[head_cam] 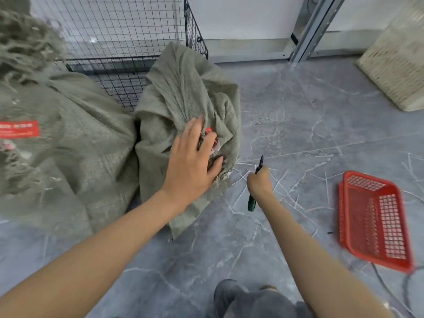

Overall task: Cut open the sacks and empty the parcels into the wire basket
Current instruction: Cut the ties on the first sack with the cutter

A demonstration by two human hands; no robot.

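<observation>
Grey-green sack (183, 83) crumpled under left hand (190, 164); right hand (260, 182) grips knife (252, 203).

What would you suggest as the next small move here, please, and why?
Probably bring the cutter in the right hand leftward to the bunched neck of the sack. The left hand rests flat there beside a red tag, and the blade points up just clear of the fabric.

Red plastic tray (376, 221) lies right on the grey marbled floor (298, 111); pale woven basket (394, 65) stands beyond, near the wall.
</observation>
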